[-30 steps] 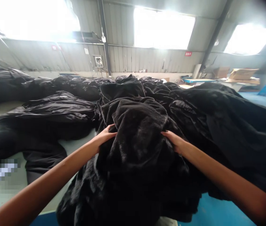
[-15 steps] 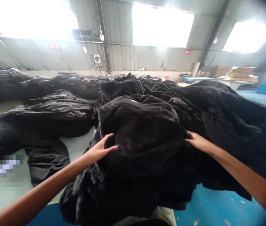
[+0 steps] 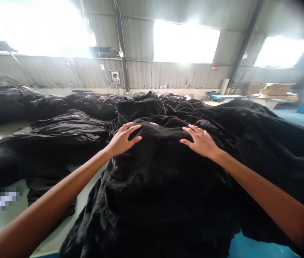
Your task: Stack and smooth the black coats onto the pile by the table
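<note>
A black fleecy garment (image 3: 165, 182) is spread in front of me and hangs down over the near table edge. On its upper left part lies my left hand (image 3: 125, 139), fingers apart. My right hand (image 3: 199, 140) rests across from it on the upper right part, its fingers also spread. A small white label (image 3: 154, 124) shows at the garment's far end, between the hands. Neither hand is closed round the cloth. The garment's full shape is hard to make out in the dark folds.
Shiny black garments (image 3: 71, 125) lie on the pale table (image 3: 87, 186) at left. More black clothing (image 3: 262, 143) is heaped at right, with further piles behind. A cardboard box (image 3: 277, 89) stands on a far table. Blue floor (image 3: 259, 247) shows at lower right.
Both hands have moved forward and closer together, from the garment's sides to its far upper part. The fleecy cloth now lies flatter and farther forward under them. The view has tilted up slightly.
</note>
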Demonstrator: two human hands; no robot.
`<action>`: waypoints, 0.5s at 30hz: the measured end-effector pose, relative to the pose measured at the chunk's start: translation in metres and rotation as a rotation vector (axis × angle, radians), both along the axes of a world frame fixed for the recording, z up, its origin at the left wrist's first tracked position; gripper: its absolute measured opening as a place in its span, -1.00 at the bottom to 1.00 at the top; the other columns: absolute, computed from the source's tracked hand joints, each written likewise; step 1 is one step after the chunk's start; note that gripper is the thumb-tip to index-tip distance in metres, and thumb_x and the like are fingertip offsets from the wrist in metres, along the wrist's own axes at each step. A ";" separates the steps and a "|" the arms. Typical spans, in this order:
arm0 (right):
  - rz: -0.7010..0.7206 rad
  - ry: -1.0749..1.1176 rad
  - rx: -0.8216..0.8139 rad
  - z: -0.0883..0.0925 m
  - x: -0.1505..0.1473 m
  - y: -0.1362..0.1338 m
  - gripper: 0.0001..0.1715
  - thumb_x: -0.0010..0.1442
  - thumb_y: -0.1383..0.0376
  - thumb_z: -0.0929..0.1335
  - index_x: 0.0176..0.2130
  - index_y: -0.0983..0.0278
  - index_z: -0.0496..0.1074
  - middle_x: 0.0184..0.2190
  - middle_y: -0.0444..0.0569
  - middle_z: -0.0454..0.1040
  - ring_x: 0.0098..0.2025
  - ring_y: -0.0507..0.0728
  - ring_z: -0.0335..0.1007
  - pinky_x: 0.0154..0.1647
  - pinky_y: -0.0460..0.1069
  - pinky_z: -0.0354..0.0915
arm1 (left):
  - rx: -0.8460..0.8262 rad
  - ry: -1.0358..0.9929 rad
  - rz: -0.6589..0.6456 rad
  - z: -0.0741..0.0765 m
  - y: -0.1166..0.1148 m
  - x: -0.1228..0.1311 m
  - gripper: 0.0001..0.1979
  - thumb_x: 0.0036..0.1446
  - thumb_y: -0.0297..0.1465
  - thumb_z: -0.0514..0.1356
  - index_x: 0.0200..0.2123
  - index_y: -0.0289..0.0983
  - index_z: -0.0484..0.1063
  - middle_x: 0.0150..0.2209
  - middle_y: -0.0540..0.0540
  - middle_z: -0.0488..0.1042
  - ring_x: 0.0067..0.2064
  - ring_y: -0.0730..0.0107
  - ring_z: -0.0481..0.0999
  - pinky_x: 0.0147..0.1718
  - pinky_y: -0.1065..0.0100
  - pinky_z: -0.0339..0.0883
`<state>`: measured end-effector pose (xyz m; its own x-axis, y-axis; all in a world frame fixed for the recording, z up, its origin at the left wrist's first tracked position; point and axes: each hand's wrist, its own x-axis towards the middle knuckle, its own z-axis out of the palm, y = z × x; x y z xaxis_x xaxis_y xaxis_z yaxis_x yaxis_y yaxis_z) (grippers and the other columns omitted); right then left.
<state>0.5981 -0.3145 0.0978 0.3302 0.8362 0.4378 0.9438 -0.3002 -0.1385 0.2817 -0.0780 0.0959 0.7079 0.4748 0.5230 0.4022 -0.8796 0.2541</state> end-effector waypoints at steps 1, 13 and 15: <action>-0.033 0.060 -0.032 -0.001 -0.001 0.013 -0.05 0.39 -0.24 0.28 0.53 0.14 0.13 0.57 0.17 0.01 0.55 0.48 -0.02 0.50 0.49 -0.01 | -0.011 0.104 -0.048 -0.001 -0.005 0.018 -0.35 0.41 0.00 0.17 0.47 -0.04 0.28 0.50 -0.23 0.16 0.51 -0.15 0.16 0.46 -0.27 -0.01; -0.034 1.020 0.052 -0.111 0.065 -0.056 0.24 0.10 -0.31 0.47 0.48 0.25 0.18 0.34 0.22 0.44 0.35 0.43 0.42 0.40 0.25 0.36 | -0.284 -0.324 0.268 -0.066 -0.039 -0.062 -0.26 0.26 -0.07 0.32 0.41 -0.19 0.29 0.44 -0.32 0.26 0.43 -0.19 0.33 0.37 -0.19 0.29; 0.039 1.039 0.014 -0.111 0.060 -0.068 0.11 0.12 -0.26 0.49 0.42 0.22 0.30 0.30 0.18 0.50 0.32 0.44 0.45 0.38 0.25 0.39 | -0.660 -0.412 0.462 -0.078 -0.040 -0.083 -0.07 0.13 -0.01 0.41 0.44 -0.25 0.19 0.43 -0.43 0.25 0.32 -0.26 0.47 0.18 -0.18 0.50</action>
